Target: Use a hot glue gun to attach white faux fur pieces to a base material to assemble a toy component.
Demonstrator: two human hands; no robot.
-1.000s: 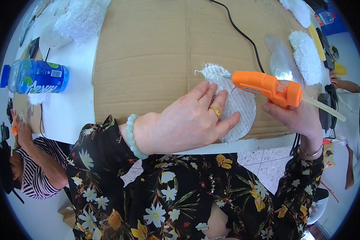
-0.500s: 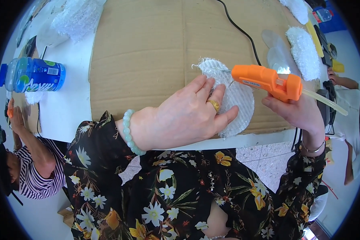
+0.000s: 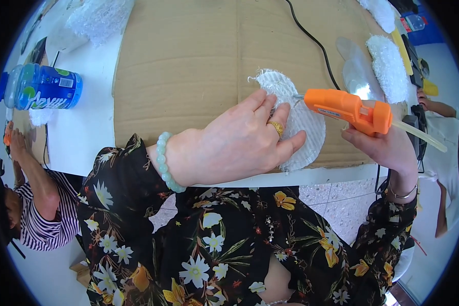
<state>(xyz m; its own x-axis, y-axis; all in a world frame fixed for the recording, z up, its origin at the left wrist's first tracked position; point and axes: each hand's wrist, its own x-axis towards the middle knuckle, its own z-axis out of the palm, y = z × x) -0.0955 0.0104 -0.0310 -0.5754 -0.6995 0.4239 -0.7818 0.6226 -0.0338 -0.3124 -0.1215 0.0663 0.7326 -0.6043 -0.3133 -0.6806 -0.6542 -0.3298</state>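
Note:
Under my left hand [image 3: 245,135], a white ribbed, sole-shaped fabric piece [image 3: 308,125] with a frayed far end lies on the brown cardboard. That hand is open, its fingers spread and lying flat over the piece's left side. My right hand [image 3: 385,148] is closed round the handle of an orange hot glue gun [image 3: 341,106]. The gun points left, its metal nozzle right at the upper part of the fabric piece, close to my left fingers. A translucent glue stick [image 3: 421,135] sticks out of its back end. My right fingers are partly hidden behind the gun.
The cardboard sheet [image 3: 178,61] covers much of the white table. A black cable [image 3: 313,38] runs across it. Clear plastic sole shapes [image 3: 359,76] and a fluffy white piece [image 3: 387,69] lie at right. A blue-labelled bottle [image 3: 41,86] lies at left. Co-workers sit on both sides.
The glue gun, with my right hand, has moved slightly to the right and nearer to me, its nozzle shifting along the fabric piece. My left hand stays nearly in place.

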